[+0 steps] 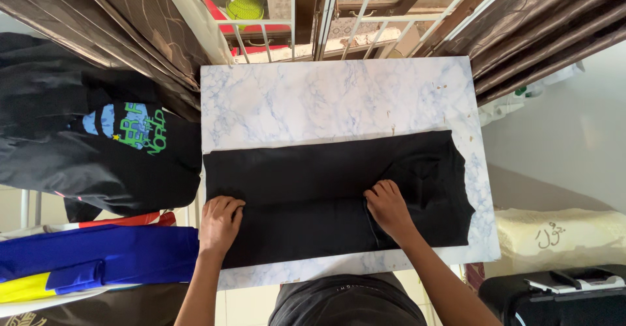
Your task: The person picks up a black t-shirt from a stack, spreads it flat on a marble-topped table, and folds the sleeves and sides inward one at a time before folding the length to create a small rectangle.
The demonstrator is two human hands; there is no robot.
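Your left hand (220,220) curls at seven o'clock, fingers clamped on the soft black garment's (313,189) left edge; your right hand (387,207) at five o'clock presses it flat, fingers together. That matte folded cloth lies rectangular across the glossy marbled table (326,98); window bars (274,13) at twelve.

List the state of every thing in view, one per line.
Black garment: folded into a long band, flat on the marble-pattern table.
Left hand: fingers curled on the garment's left end.
Right hand: pressing the garment's middle.
Printed black shirt: heaped, unfolded.
Blue cloth: folded.
Window grille: shut.
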